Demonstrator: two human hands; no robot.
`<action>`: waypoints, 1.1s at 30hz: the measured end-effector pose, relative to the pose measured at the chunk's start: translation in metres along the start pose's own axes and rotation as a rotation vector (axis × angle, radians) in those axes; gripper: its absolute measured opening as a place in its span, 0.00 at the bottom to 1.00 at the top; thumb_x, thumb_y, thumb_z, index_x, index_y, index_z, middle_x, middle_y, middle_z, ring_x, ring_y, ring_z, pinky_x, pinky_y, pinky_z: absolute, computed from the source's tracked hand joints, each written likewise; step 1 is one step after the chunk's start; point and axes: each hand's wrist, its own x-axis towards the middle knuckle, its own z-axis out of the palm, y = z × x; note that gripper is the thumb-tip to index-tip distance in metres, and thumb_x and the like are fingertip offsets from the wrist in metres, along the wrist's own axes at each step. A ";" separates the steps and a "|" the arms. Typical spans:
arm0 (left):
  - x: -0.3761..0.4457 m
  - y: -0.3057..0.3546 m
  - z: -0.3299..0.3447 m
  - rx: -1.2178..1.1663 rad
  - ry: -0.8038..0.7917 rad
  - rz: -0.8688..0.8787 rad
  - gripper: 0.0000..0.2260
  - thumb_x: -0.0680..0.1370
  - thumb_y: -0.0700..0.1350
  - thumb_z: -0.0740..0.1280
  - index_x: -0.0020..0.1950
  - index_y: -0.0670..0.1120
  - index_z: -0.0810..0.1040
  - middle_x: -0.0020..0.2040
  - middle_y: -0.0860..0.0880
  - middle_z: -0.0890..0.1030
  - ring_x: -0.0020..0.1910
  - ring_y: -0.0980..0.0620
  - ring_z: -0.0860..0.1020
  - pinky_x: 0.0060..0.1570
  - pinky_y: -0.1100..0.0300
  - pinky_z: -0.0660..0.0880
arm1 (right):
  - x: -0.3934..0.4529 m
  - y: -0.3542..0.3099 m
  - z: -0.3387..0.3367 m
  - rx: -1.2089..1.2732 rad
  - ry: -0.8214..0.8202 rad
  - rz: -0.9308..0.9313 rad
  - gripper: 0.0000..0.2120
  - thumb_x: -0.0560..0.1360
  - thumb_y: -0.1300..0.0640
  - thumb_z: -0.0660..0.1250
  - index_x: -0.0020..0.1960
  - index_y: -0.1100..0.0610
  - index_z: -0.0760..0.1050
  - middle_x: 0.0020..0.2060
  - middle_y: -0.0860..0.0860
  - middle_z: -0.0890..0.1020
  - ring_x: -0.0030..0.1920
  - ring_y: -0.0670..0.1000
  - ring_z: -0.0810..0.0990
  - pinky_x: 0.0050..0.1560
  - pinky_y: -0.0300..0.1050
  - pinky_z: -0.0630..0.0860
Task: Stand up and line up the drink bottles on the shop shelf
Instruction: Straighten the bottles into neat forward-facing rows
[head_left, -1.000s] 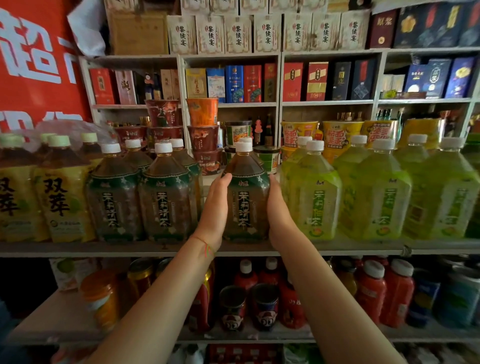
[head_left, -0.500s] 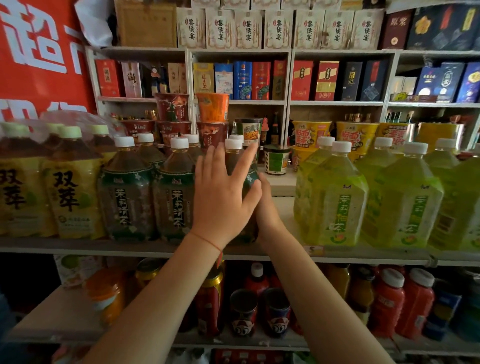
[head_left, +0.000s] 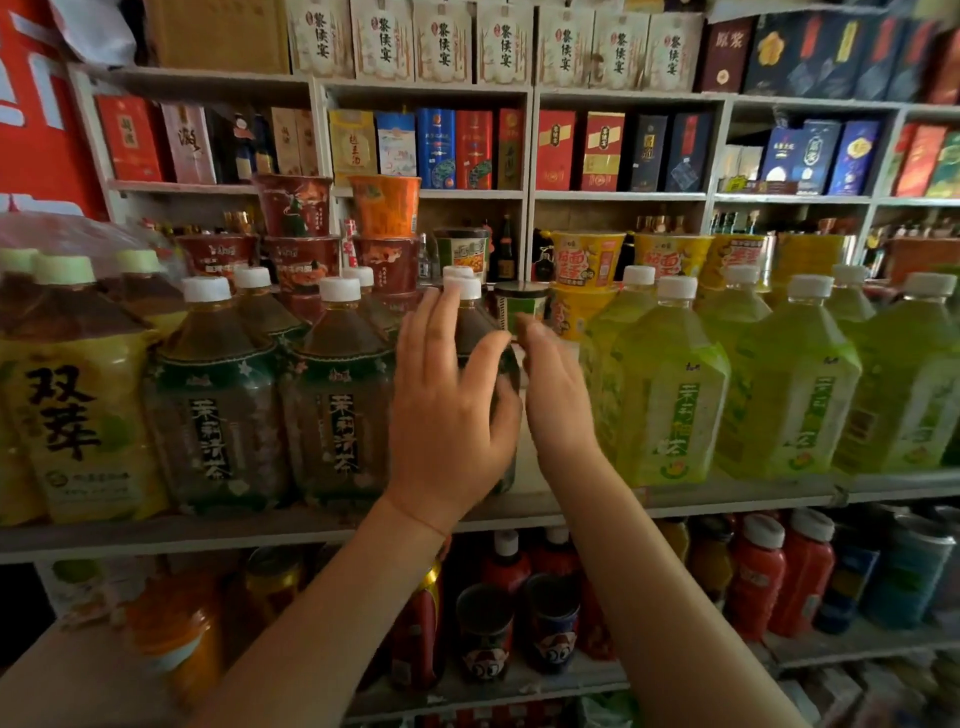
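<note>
left hand (head_left: 447, 410) hides most of the dark tea bottle (head_left: 470, 317); grip unclear.

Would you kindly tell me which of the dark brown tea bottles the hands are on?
The rightmost dark brown tea bottle, beside the green ones: left hand covers its front, right hand flanks it.

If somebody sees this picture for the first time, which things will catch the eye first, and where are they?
In the centre, the left hand lies spread over the front of a dark tea bottle on the middle shelf, with the right hand at the bottle's right side. To the right stands a row of bright green tea bottles; at the far left are yellow bottles. Behind, cup noodle tubs are stacked.
</note>
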 end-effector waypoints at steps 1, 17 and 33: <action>-0.002 0.003 0.003 -0.070 0.040 0.036 0.13 0.79 0.37 0.64 0.62 0.38 0.80 0.72 0.34 0.71 0.75 0.36 0.65 0.75 0.42 0.62 | -0.001 -0.004 -0.005 -0.041 0.035 -0.105 0.14 0.84 0.54 0.56 0.65 0.49 0.76 0.54 0.38 0.80 0.56 0.30 0.76 0.56 0.29 0.73; 0.030 0.116 0.078 -0.801 -0.304 -0.678 0.10 0.83 0.56 0.61 0.63 0.69 0.67 0.63 0.67 0.71 0.64 0.64 0.71 0.67 0.56 0.69 | 0.030 0.000 -0.149 -0.254 0.108 -0.072 0.27 0.84 0.42 0.51 0.79 0.52 0.60 0.76 0.50 0.67 0.76 0.51 0.64 0.75 0.53 0.62; 0.035 0.122 0.099 -1.009 -0.124 -1.014 0.30 0.70 0.67 0.63 0.67 0.55 0.78 0.62 0.49 0.82 0.63 0.47 0.79 0.67 0.41 0.73 | 0.052 0.056 -0.159 0.327 -0.155 0.447 0.31 0.74 0.29 0.57 0.72 0.41 0.70 0.62 0.49 0.81 0.62 0.54 0.80 0.67 0.60 0.73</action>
